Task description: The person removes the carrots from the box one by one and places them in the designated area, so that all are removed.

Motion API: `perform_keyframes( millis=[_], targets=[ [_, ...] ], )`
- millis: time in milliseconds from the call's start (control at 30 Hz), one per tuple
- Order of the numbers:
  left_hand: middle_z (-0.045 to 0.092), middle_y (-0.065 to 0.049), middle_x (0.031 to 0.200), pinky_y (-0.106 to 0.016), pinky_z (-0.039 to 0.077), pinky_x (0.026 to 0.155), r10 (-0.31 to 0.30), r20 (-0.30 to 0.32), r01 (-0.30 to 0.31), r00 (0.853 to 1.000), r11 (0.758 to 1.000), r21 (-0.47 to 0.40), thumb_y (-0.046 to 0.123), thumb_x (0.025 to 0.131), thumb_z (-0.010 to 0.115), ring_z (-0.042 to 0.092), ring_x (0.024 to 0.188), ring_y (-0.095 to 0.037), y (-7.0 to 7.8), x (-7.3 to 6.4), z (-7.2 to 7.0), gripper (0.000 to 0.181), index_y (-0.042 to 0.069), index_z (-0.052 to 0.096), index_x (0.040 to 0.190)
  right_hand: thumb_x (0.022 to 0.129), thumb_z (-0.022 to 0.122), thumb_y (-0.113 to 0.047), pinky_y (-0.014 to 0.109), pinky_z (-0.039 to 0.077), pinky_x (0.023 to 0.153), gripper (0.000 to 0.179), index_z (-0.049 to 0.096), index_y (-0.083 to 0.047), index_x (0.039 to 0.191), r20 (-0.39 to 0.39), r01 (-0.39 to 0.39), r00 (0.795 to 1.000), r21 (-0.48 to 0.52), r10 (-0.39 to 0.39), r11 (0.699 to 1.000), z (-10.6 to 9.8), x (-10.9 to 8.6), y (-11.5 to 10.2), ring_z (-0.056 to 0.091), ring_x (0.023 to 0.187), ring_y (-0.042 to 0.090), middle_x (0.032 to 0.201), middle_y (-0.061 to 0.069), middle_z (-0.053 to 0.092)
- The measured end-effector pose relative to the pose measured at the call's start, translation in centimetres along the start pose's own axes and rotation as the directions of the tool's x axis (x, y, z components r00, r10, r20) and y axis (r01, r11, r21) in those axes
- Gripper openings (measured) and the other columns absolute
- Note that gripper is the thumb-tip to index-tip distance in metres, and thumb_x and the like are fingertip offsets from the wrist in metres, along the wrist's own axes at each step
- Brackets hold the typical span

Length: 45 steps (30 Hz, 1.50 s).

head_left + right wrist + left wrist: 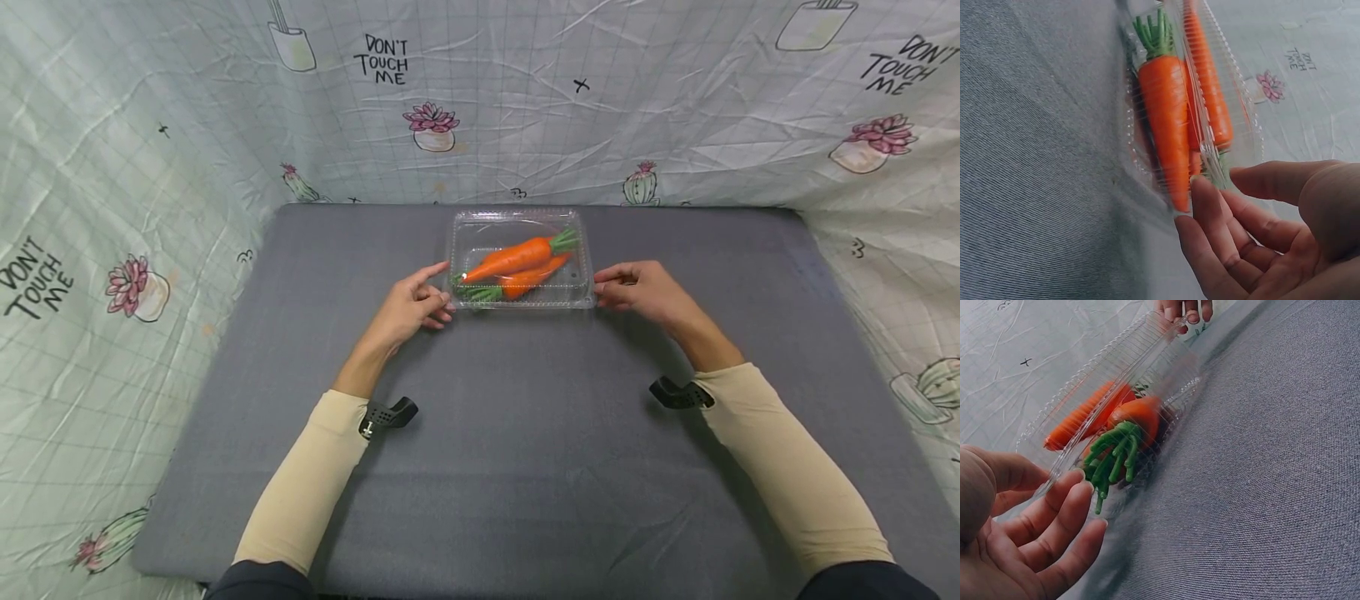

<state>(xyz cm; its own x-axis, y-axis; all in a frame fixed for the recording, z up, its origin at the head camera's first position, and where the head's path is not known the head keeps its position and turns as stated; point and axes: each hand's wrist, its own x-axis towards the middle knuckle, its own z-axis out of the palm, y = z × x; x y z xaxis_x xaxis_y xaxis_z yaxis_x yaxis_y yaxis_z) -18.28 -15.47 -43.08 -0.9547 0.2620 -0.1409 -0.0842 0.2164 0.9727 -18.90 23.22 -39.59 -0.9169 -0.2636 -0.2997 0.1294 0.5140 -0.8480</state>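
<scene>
A clear plastic clamshell container [517, 306] with its lid down is held between both hands near the far side of the table. Inside lie orange carrots with green tops; an upper carrot [517, 257] crosses over a lower carrot [528, 281], pointing opposite ways. My left hand [412, 308] pinches the container's left rim, index finger stretched along its side and the other fingers bent below. On the right rim, thumb and fingers of my right hand [645, 292] pinch the plastic. Both wrist views show the ridged lid edge between thumb and fingers, with green carrot leaves [1113, 450] close to the left fingertips.
A grey cloth-covered table [510, 467] spreads beneath the container. Behind and at the sides hangs a pale patterned curtain [510, 100] with plant drawings, meeting the table's far edge. Black wrist bands [390, 412] sit on both sleeves.
</scene>
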Motion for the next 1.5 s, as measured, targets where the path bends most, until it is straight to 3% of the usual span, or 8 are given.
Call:
perform_keyframes(
  millis=[200,433,567,733,1133,1500],
  targets=[
    [0.069,-0.017,0.095,-0.037,0.065,0.071,-0.004,0.002,0.004,1.0,1.0,-0.003,0.004,0.101,0.062,0.07,0.093,-0.044,0.1,0.1,0.0,0.058,0.014,0.044,0.155,0.101,0.065,-0.013,0.04,0.063,0.087,0.036,0.059,0.009,0.128,0.022,-0.015,1.0,0.054,0.014,0.998,0.4,-0.4,0.0,0.074,0.093,0.018,0.112,0.019,0.07],
    [0.068,-0.019,0.095,-0.038,0.066,0.074,-0.003,-0.001,0.003,1.0,1.0,-0.026,0.001,0.1,0.062,0.071,0.093,-0.04,0.1,0.1,0.0,0.059,0.012,0.044,0.155,0.101,0.064,-0.009,0.047,0.061,0.09,0.032,0.059,0.012,0.125,0.039,-0.042,0.999,0.116,0.038,0.992,0.5,-0.5,0.1,0.076,0.093,0.022,0.104,0.015,0.075],
    [0.066,-0.017,0.094,-0.04,0.066,0.077,-0.003,0.003,0.003,1.0,0.999,-0.044,0.0,0.1,0.061,0.071,0.093,-0.037,0.1,0.1,0.1,0.059,0.011,0.043,0.155,0.1,0.065,-0.01,0.043,0.062,0.09,0.034,0.059,0.013,0.124,0.039,-0.069,0.997,0.167,0.063,0.984,0.5,-0.5,0.3,0.076,0.092,0.018,0.097,0.008,0.076],
    [0.065,-0.016,0.095,-0.041,0.065,0.081,-0.005,0.011,0.006,1.0,0.998,-0.063,0.0,0.101,0.06,0.068,0.1,-0.043,-0.1,0.2,0.1,0.059,0.011,0.042,0.156,0.1,0.065,-0.009,0.039,0.061,0.09,0.036,0.058,0.016,0.126,0.041,-0.097,0.995,0.254,0.09,0.962,0.7,-0.4,0.5,0.075,0.09,0.016,0.094,0.004,0.076],
    [0.065,-0.013,0.092,-0.04,0.064,0.085,0.006,0.031,-0.003,0.999,0.995,-0.1,-0.003,0.1,0.06,0.066,0.102,-0.048,0.1,0.3,-0.2,0.06,0.011,0.042,0.155,0.098,0.068,-0.007,0.036,0.061,0.091,0.042,0.056,0.017,0.13,0.06,-0.122,0.992,0.38,0.107,0.917,1.1,0.1,1.0,0.074,0.09,0.011,0.099,0.002,0.076],
    [0.065,-0.02,0.097,-0.038,0.064,0.085,0.008,0.042,-0.004,0.999,0.995,-0.104,-0.004,0.1,0.06,0.067,0.1,-0.043,0.1,0.3,-0.3,0.061,0.009,0.04,0.156,0.093,0.075,-0.009,0.031,0.061,0.091,0.036,0.065,0.007,0.124,0.031,-0.126,0.992,0.382,0.123,0.915,1.3,0.3,1.1,0.073,0.091,0.01,0.096,-0.003,0.076]
  ],
)
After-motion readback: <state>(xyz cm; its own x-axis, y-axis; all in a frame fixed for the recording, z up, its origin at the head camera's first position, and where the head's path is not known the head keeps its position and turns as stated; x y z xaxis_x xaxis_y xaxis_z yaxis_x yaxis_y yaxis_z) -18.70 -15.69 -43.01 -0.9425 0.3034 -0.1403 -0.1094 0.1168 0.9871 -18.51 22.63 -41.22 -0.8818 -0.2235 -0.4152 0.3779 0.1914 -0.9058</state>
